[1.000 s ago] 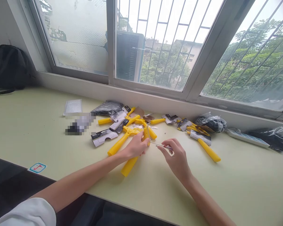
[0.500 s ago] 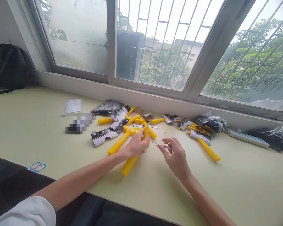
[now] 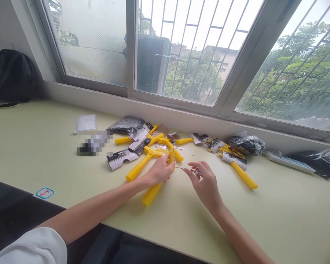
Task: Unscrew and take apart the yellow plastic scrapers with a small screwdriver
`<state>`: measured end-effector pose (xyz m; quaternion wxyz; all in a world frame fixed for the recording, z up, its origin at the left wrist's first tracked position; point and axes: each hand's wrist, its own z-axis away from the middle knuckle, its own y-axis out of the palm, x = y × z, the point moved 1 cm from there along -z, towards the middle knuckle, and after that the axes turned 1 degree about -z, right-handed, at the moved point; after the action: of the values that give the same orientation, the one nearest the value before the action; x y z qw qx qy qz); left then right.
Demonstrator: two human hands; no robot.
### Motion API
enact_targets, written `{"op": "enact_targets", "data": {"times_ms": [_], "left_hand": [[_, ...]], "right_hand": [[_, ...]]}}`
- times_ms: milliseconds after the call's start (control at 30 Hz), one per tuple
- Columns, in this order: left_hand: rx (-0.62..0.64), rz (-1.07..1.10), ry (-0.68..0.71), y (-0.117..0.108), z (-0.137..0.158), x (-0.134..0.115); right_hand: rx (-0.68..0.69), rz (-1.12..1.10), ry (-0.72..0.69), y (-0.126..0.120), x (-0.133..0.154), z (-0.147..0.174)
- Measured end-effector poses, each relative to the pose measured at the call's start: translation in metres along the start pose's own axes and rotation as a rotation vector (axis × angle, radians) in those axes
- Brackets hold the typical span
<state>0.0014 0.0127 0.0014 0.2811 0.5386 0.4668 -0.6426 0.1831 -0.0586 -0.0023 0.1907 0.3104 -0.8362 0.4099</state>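
My left hand point(image 3: 160, 171) is closed around the head of a yellow plastic tool handle point(image 3: 152, 194), whose grip slants toward the table's front edge. A thin metal strip runs along the head's right side. In my right hand point(image 3: 207, 185), a small screwdriver point(image 3: 195, 171) is pinched between thumb and fingers. Its thin shaft points left, with the tip at the yellow head; the exact contact point is too small to make out. Another yellow handle point(image 3: 137, 168) with a forked head lies just left of my left hand.
Behind my hands lie several yellow handles with printed cards point(image 3: 122, 158) and a black plastic-wrapped bundle point(image 3: 125, 124). To the right are a carded yellow handle point(image 3: 243, 175), bagged black items point(image 3: 246, 143) and a power strip point(image 3: 290, 161). A clear tray point(image 3: 85, 123) and backpack point(image 3: 13, 77) sit left.
The view has shifted slightly. The metal strip and yellow head are turned a little, while both hands keep nearly the same place and grip.
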Motion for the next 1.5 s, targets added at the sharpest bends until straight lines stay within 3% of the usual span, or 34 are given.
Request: {"op": "enact_targets", "data": {"times_ms": [133,300,400,500,600,667,867,1067,1267,1433,1500], "left_hand": [[-0.005,0.001,-0.006,0.001,0.0,0.002],[-0.004,0.003,-0.017,0.0,-0.002,0.004],[0.007,0.006,-0.013,0.0,-0.002,0.004],[0.008,0.004,-0.009,0.0,-0.001,0.003],[0.004,-0.002,-0.01,0.0,-0.002,0.003],[0.002,-0.006,-0.007,0.0,-0.002,0.003],[-0.004,-0.014,-0.005,-0.002,-0.003,0.003],[0.001,-0.022,-0.012,-0.003,-0.003,0.002],[0.001,-0.029,-0.013,-0.002,-0.003,0.001],[0.009,-0.029,-0.014,-0.002,-0.002,0.001],[0.005,-0.032,-0.019,-0.003,-0.003,0.001]], "right_hand": [[0.094,0.067,0.168,-0.001,-0.006,0.002],[0.031,0.014,-0.056,-0.002,0.002,0.001],[0.006,-0.031,-0.101,-0.002,0.007,-0.001],[0.012,-0.051,0.034,-0.002,0.004,-0.001],[0.107,0.033,0.209,-0.001,-0.002,0.002],[0.154,0.042,0.236,-0.001,-0.004,0.004],[0.072,-0.12,0.05,-0.001,0.0,0.0],[0.149,-0.019,0.264,0.002,-0.011,0.003],[0.078,-0.089,0.074,0.0,-0.006,0.001],[0.114,-0.054,0.167,0.0,-0.009,0.001],[0.136,-0.064,0.144,0.0,-0.009,0.001]]}}
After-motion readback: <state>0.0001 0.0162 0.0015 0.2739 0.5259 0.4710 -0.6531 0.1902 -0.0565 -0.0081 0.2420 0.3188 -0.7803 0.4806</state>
